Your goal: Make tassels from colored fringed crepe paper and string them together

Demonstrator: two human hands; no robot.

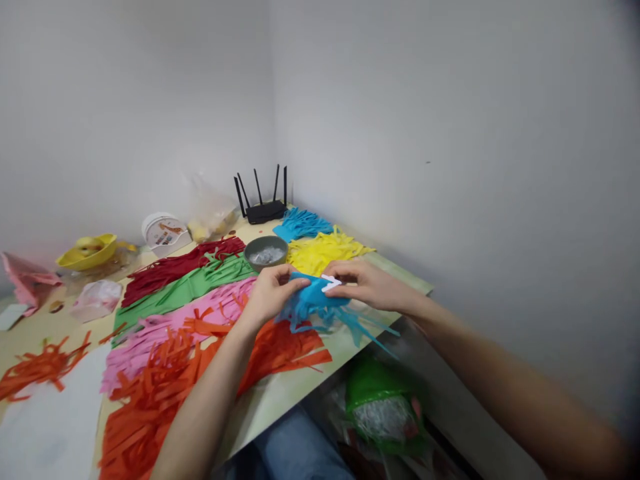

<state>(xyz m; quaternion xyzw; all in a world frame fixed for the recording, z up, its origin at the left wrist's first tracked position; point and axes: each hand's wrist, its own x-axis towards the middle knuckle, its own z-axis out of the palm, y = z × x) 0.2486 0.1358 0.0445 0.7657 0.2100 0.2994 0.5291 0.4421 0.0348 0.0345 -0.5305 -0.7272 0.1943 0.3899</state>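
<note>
My left hand (273, 290) is closed on the left end of a blue fringed paper strip (316, 292), with the thumb on top. The strip's loose tassels hang down and to the right, over the table's front edge. Between the thumb and fingers of my right hand (367, 285) is a small white V-shaped piece (331, 283), perhaps a clip. It lies against the strip's right part; whether it grips the paper I cannot tell. Orange fringe (285, 347) lies below my left hand, and yellow fringe (325, 250) lies just behind both hands.
A grey bowl (253, 261) with small clear bits stands behind my left hand. Pink (165, 340), green (187, 287) and dark red fringe (185, 270) lie leftward. A black router (267, 212) and blue fringe (305, 223) sit by the corner. Below the edge is a green bag (373, 380).
</note>
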